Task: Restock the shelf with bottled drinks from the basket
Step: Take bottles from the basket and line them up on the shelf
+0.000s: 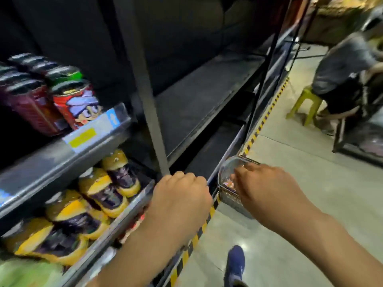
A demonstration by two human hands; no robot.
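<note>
The shelf fills my left side. One tier is packed with yellow-and-purple labelled bottles, and a long bare board beyond the upright offers plenty of open room. The floor to my right gives a free path, though someone sits on a stool well apart.

The wire basket stands on the floor just beside the striped tape at the shelf's foot. My right hand reaches down into it. Its fingers are hidden, so I cannot tell whether they grip anything, and the drinks inside are mostly covered.

My left hand is curled near the shelf's front rail; whether it holds something I cannot tell.

I judge full bottles heavy, stiff and slick, best gripped around the body, and lifted clear of the basket's rim and the rail.
</note>
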